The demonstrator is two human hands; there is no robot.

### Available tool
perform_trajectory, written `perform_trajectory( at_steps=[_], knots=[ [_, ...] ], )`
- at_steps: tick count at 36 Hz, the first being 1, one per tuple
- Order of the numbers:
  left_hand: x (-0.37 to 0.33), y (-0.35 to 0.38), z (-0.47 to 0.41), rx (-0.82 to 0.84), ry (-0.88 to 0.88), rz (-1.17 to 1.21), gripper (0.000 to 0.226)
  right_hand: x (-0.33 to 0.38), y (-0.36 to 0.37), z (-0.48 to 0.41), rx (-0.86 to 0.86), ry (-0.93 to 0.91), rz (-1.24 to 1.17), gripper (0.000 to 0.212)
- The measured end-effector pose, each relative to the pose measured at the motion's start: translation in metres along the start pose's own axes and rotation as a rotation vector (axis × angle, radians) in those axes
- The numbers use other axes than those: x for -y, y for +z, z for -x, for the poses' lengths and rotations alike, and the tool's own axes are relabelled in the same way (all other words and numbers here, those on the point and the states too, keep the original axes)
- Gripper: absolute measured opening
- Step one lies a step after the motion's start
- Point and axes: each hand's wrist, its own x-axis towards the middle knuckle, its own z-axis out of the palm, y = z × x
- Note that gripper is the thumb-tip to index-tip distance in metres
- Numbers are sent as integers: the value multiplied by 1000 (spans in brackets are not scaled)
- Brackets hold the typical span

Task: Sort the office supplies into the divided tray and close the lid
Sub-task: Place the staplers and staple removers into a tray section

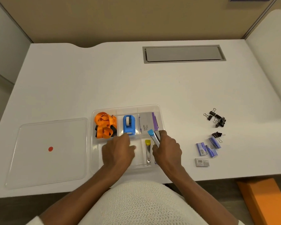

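The clear divided tray (pixel 157 109) sits at the table's front centre. Its back row holds an orange lanyard (pixel 105 124), a blue tape dispenser (pixel 129 125) and a grey and purple box (pixel 147 121). A yellow-capped stapler (pixel 148 151) lies in a narrow front compartment. My right hand (pixel 167 150) is shut on a blue-capped metal stapler (pixel 153 136), held tilted over the tray's front right. My left hand (pixel 118 151) rests over the front left compartment, fingers curled, holding nothing that I can see. The clear lid (pixel 47 153) with a red dot lies flat to the tray's left.
Black binder clips (pixel 216 118) lie scattered at the right, with one more (pixel 217 135) below them. Blue staple boxes (pixel 208 147) and a grey staple box (pixel 202 162) lie nearer the front edge. A grey cable hatch (pixel 183 53) is set in the table's back.
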Motion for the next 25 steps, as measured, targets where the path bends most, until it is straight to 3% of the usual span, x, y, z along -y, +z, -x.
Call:
perform_trajectory(
  at_steps=[5, 12, 25],
  knots=[
    [44, 0, 22, -136, 80, 44, 29, 3, 8, 3, -2, -16, -7, 53],
    [59, 8, 20, 81, -112, 176, 32, 3, 14, 13, 9, -46, 52, 47],
    [67, 20, 5, 260, -221, 342, 29, 10, 29, 21, -46, -69, 222, 46]
  ],
)
